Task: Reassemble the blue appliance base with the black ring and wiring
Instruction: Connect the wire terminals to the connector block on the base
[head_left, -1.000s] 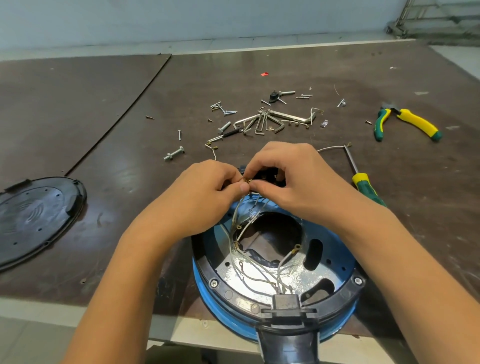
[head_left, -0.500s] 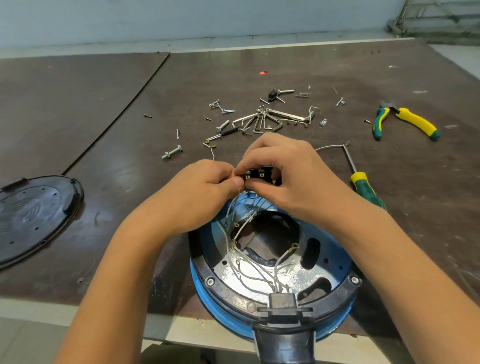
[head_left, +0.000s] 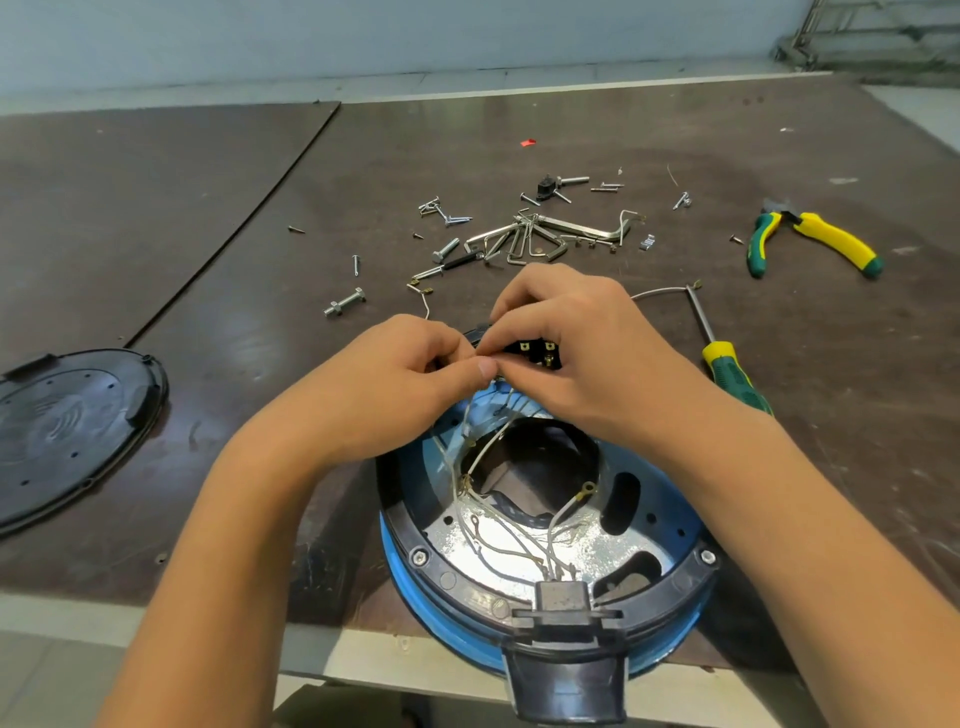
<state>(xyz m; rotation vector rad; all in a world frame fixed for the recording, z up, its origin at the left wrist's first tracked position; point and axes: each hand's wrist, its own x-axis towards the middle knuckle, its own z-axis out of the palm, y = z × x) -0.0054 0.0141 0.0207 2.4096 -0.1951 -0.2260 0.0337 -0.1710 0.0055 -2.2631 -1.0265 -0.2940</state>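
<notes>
Blue appliance base sits at lower centre of frame and overhangs the near edge of the table. Black ring is seated on its rim, with screw heads visible at two points. Wiring – thin white leads with ring and spade lugs – fans from a black connector at the bottom of the ring up to the hands at mid-frame.

Left hand: thumb and forefinger pinch a lead end of the wiring. Right hand: fingers curled round a small black terminal block with brass tabs, at the far rim.

Handling, judged: leads are limp, light and easily kinked, so pinch at the metal lug, not the insulation. Tabs likely bend – push straight on. Base looks rigid and fairly light; steady it by the ring.

Writing: none legible. The embossed pattern on the black cover plate, left edge, is unreadable.
</notes>
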